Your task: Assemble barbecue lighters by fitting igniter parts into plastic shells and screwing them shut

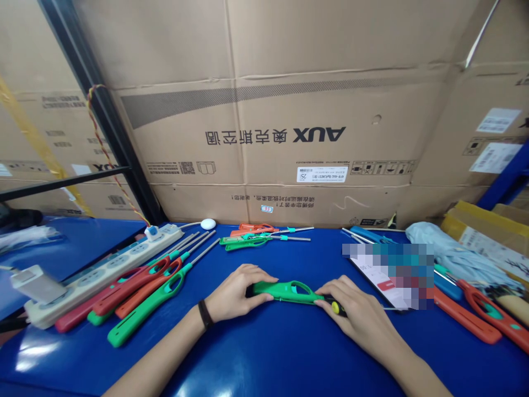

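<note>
Holding one green handle, one screwdriver

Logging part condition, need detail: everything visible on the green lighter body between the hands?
The green lighter body is long and slim, apparently glossy plastic, with a loop-shaped opening toward its right end and a teal trigger there. It lies sideways across the view, roughly level, over the blue table; whether it touches the table is unclear. The left hand grips its left end, the right hand its right end. Both ends are partly hidden.
</note>
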Tool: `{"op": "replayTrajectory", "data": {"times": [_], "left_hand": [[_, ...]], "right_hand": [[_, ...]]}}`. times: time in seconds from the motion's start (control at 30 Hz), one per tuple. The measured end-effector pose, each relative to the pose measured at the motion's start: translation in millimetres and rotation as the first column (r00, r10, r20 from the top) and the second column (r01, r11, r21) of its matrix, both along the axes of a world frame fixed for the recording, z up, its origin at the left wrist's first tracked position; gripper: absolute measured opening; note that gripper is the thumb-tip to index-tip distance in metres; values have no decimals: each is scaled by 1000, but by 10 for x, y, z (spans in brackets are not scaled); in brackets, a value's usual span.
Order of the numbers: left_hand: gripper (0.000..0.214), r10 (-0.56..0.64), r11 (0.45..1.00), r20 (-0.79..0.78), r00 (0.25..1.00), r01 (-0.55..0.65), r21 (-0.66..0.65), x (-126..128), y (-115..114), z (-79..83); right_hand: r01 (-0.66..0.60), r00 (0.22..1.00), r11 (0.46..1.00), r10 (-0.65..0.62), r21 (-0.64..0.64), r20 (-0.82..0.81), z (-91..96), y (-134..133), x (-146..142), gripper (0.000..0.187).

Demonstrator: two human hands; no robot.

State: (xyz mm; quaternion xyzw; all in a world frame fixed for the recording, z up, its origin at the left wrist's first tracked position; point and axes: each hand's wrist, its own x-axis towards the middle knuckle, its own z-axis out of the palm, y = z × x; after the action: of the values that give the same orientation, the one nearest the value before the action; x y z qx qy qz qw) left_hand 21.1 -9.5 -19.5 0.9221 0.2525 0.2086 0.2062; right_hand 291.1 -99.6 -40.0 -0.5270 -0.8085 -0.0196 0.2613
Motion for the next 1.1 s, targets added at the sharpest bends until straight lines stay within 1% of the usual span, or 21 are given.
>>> {"op": "replayTrajectory", "data": {"times": [0.13, 0.43, 0.7, 0.9, 1.1], "left_hand": [[29, -8, 1000, -3, 1000, 8, 1, -5, -7, 14], [30, 18, 1000, -38, 999, -18, 4, 4, -2, -12], [32, 19, 1000, -45, 999, -18, 24, -10, -8, -17], [31, 8, 999, -42, 999, -7, 42, -6, -5, -26], [29, 22, 999, -68, 997, -19, 47, -30, 7, -3]], "right_hand": [[5, 1000, 1000, -5, -6, 10, -4, 3, -9, 11], [30, 999, 999, -29, -29, 20, 9, 13, -8, 10], [-5, 1000, 1000, 5, -7, 14, 4, 8, -6, 14], [-1, 1000, 1000, 1, -28, 12, -8, 10, 4, 12], [-11, 1000, 999, 11, -34, 0, -11, 3, -20, 9]]}}
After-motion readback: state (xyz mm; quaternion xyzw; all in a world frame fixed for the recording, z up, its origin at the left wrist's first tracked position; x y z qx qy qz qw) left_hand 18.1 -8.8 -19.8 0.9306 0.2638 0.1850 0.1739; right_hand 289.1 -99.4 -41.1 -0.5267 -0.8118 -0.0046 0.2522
